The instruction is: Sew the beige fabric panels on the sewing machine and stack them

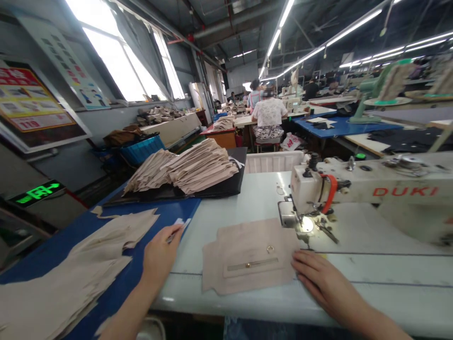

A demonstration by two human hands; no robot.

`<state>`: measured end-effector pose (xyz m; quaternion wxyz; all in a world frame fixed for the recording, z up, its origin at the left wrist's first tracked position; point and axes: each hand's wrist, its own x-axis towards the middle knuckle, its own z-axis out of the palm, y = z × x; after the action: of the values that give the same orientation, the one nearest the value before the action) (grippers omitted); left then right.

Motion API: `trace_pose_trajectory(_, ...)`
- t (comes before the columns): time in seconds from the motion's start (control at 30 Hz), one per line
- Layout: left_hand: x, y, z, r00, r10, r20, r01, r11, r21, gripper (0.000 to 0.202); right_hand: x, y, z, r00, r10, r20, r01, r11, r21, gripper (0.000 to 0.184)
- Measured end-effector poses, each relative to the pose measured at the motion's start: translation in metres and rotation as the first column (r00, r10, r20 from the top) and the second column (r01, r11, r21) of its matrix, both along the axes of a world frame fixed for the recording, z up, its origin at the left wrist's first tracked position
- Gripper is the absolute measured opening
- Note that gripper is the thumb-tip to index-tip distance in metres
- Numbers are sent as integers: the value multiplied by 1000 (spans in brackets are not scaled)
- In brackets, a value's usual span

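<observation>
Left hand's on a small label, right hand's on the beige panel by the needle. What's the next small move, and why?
Probably bring the small white label pinched in the left hand over to the flat beige fabric panel; the right hand already steadies its edge beside the white sewing machine.

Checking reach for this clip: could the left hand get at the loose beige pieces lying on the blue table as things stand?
Probably yes. The left hand rests at the blue table's edge, holding a small pale tag, right beside the loose beige pieces, with nothing between them.

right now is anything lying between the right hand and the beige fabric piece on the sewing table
Nothing visible. The right hand rests on the white table with its fingertips at the right edge of the beige fabric piece.
</observation>
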<state>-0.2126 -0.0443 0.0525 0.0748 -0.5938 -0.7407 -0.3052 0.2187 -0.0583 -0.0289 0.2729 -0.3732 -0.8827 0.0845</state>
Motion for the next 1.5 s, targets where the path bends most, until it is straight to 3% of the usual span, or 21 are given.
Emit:
trace_pose_trajectory(0.07,36,2,-8,969,-223,-106,230,971,63,31,-5,0,7,1000,-2,14,2,1000,-23,31)
trace_pose_trajectory(0.17,104,8,-22,863,-453,-224,487,863,132,33,-10,1,17,999,7,52,-5,999,-48,32)
trace_pose_trajectory(0.3,188,18,-39,743,-599,-300,650,752,110,30,-11,-3,28,996,-8,91,16,995,-97,33)
trace_pose_trajectory(0.4,222,25,-52,684,-659,-314,692,721,-5,30,-6,-9,33,995,-8,97,21,992,-127,35)
trace_pose_trajectory(0.5,229,28,-60,637,-711,-298,726,683,-78,29,3,-13,33,996,11,93,0,992,-125,36)
trace_pose_trajectory(0.6,226,29,-60,607,-739,-291,758,649,-67,30,9,-13,31,994,33,105,-22,994,-110,36)
trace_pose_trajectory(0.9,220,42,-55,620,-737,-269,745,661,-95,31,1,6,36,982,56,179,-42,996,-81,35)
trace_pose_trajectory(1.33,219,61,-54,470,-801,-371,793,567,-222,30,3,20,36,982,91,165,-82,995,-60,29)
trace_pose_trajectory(1.5,228,65,-53,415,-799,-436,840,520,-153,28,3,19,33,989,88,118,-83,995,-50,30)
